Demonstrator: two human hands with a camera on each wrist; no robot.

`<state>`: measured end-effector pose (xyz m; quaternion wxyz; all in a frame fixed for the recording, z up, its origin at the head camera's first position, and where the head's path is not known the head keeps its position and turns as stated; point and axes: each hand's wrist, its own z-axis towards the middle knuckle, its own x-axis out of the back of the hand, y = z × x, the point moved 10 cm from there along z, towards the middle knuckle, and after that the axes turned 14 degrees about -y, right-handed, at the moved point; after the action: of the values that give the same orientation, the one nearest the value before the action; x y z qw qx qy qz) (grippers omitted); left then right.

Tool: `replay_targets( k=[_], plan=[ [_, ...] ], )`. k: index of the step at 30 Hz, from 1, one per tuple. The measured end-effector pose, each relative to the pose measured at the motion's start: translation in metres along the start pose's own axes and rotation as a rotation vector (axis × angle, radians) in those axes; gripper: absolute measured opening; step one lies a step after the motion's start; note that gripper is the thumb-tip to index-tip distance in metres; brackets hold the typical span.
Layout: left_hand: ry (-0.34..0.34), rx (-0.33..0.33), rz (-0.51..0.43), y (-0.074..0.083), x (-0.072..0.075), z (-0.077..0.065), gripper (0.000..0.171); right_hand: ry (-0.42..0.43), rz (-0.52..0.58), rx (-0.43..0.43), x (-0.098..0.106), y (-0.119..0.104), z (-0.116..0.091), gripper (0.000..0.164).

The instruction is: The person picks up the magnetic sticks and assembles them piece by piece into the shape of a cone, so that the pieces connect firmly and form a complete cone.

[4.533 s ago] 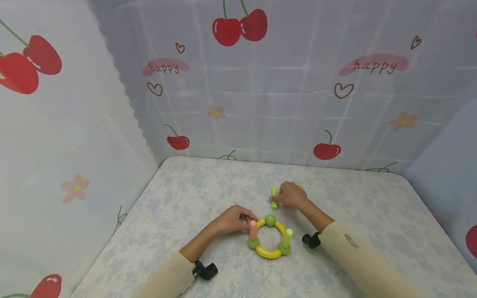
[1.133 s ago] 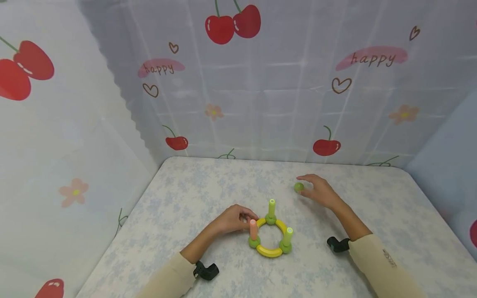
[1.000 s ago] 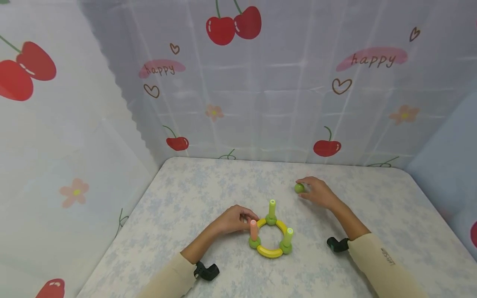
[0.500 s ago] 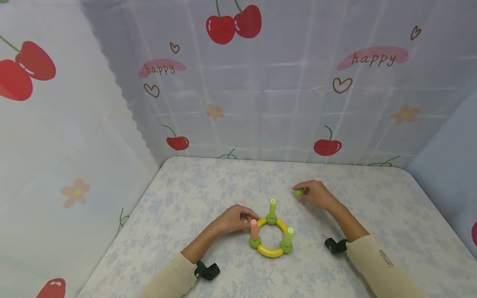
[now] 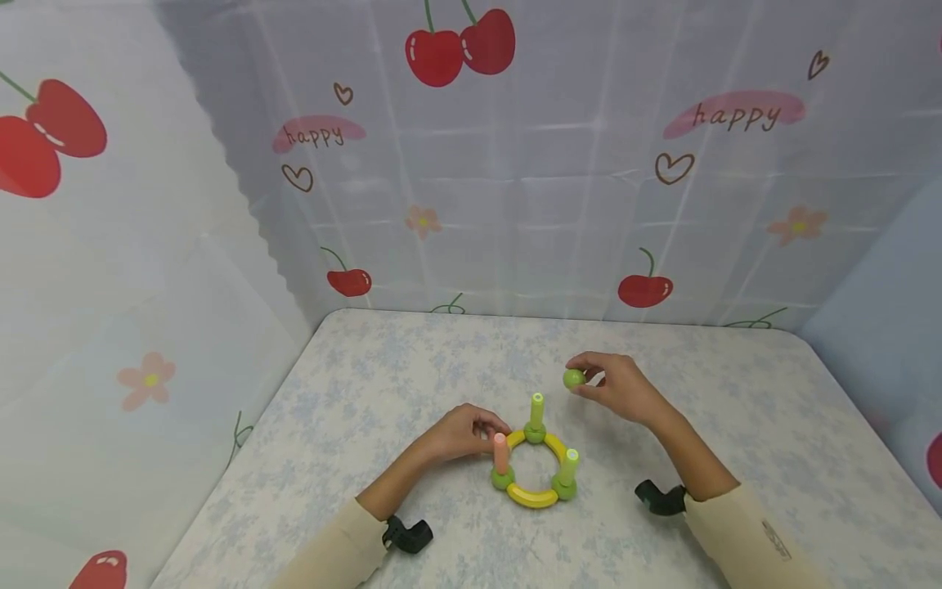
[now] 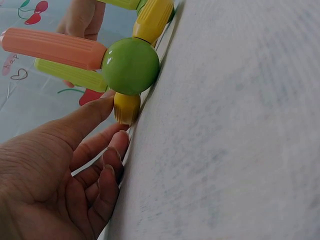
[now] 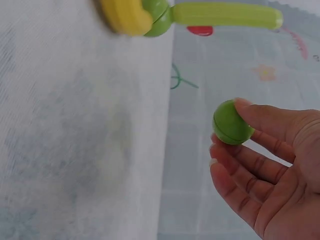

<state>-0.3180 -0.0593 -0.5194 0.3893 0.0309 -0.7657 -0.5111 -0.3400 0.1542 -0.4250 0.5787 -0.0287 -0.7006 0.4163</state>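
A ring of yellow curved pieces (image 5: 533, 498) and green balls (image 5: 502, 478) lies on the table, with three rods standing up from the balls. One rod (image 5: 501, 454) is orange; a back rod (image 5: 537, 409) and a right-hand rod (image 5: 569, 466) are light green. My left hand (image 5: 459, 432) pinches a yellow curved piece (image 6: 127, 108) between thumb and fingers at the ring's left, beside the orange rod. Behind and right of the ring, my right hand (image 5: 621, 386) holds a loose green ball (image 7: 232, 123) by thumb and fingertips, raised off the table.
The table (image 5: 412, 352) has a pale blue-patterned cover and ends at a cherry-print curtain (image 5: 530, 204) at the back. More curtain (image 5: 147, 270) hangs at the left. A black wrist camera (image 5: 408, 536) sits on the left wrist, another (image 5: 660, 497) on the right.
A light green rod, at my right hand earlier, now stands on the ring's back ball. My right hand has since gripped the loose ball and brought it left. The left hand stays put.
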Motion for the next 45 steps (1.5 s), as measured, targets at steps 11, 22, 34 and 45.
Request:
replay_targets(
  k=[11,22,34,45],
  plan=[
    [0.002,0.000,-0.006,0.001,0.000,0.001,0.019,0.127,0.074,0.143,0.016,-0.057,-0.019,0.038],
    [-0.001,-0.006,-0.006,0.001,0.002,-0.001,0.022,0.088,0.153,0.240,0.003,-0.078,-0.020,0.039],
    [-0.030,-0.056,-0.037,0.006,0.004,0.001,0.022,0.018,0.145,0.257,-0.006,-0.076,-0.018,0.039],
    [-0.190,-0.226,-0.068,0.027,0.025,-0.023,0.041,-0.028,0.149,0.256,-0.009,-0.077,-0.018,0.034]
  ],
)
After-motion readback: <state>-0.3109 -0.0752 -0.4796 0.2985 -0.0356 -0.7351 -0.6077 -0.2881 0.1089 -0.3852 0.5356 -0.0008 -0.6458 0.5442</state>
